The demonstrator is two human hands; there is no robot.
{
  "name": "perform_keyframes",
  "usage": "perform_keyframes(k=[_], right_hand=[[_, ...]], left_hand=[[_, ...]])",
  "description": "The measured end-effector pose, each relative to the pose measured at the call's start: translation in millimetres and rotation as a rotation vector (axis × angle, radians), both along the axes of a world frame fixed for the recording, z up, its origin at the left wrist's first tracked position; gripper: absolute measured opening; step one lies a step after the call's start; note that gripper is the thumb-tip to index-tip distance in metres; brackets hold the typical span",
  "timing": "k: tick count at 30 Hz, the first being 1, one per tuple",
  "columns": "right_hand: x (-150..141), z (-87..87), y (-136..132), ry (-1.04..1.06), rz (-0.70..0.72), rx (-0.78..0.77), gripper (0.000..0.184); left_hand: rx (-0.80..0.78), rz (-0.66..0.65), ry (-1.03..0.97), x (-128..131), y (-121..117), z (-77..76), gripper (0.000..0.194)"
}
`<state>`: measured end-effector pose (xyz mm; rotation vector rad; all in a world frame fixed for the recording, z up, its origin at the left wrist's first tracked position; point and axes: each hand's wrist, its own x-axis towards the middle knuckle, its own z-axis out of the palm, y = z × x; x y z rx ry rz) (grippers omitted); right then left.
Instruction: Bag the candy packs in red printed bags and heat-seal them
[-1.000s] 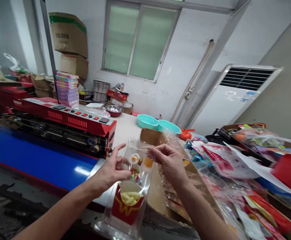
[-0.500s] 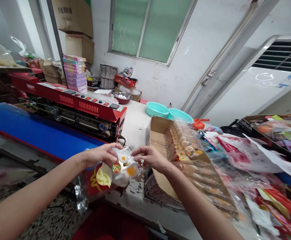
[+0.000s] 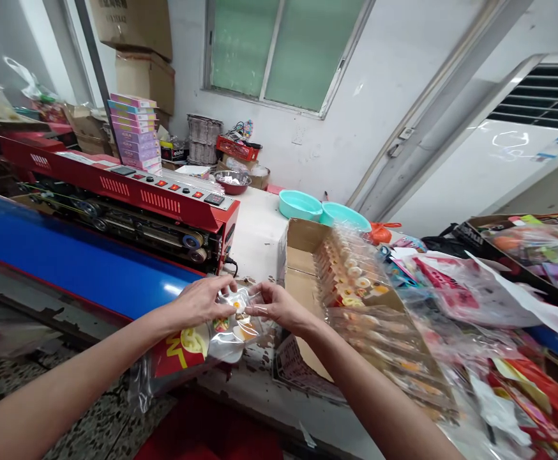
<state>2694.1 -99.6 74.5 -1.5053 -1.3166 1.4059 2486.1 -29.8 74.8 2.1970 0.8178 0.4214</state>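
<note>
Between my hands is a clear plastic bag (image 3: 231, 342) with small toy food pieces inside, among them a fried egg and an orange square. A red card with a yellow mark (image 3: 177, 352) and a pale yellow shape shows through its left part. My left hand (image 3: 207, 299) pinches the bag's upper edge from the left. My right hand (image 3: 281, 306) grips the same edge from the right, thumb and fingers pressed together. Just right of it stands an open cardboard box (image 3: 302, 268), holding a row of similar filled clear bags (image 3: 355, 275).
A red sealing machine (image 3: 164, 204) with a blue conveyor belt (image 3: 78, 255) stands at the left. Behind the box are two turquoise basins (image 3: 301, 206). Plastic packaging (image 3: 470, 294) is heaped on the right. Stacked pink and purple boxes (image 3: 135, 134) rise behind the machine.
Both hands stay on the bag, and the fingers of my left hand have shifted along its upper edge. The bag's plastic now lies more over the toy pieces. The view has shifted slightly.
</note>
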Motion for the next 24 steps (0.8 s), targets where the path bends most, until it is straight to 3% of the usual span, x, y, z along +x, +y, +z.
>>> perform_keyframes(k=[4, 9, 12, 17, 21, 24], right_hand=[[-5, -12.4, 6, -0.021, -0.114, 0.003, 0.049], [-15, -19.7, 12, -0.051, -0.194, -0.020, 0.029], [-16, -19.5, 13, -0.117, -0.231, 0.009, 0.029], [-14, -10.0, 8, -0.066, -0.103, -0.024, 0.039], [-17, -13.3, 14, -0.175, -0.216, -0.052, 0.026], [-18, -19.4, 23, -0.260, -0.246, -0.011, 0.031]], left_hand=[[0.163, 0.071, 0.063, -1, -6, -7.5, 0.016], [0.084, 0.040, -0.012, -4, -7, -14.5, 0.022], [0.071, 0.049, -0.010, -4, -7, -14.0, 0.024], [0.107, 0.128, 0.116, -1, -9, -8.2, 0.021], [0.194, 0.134, 0.162, 1, -12, -8.7, 0.017], [0.192, 0.123, 0.100, 0, -12, -12.5, 0.019]])
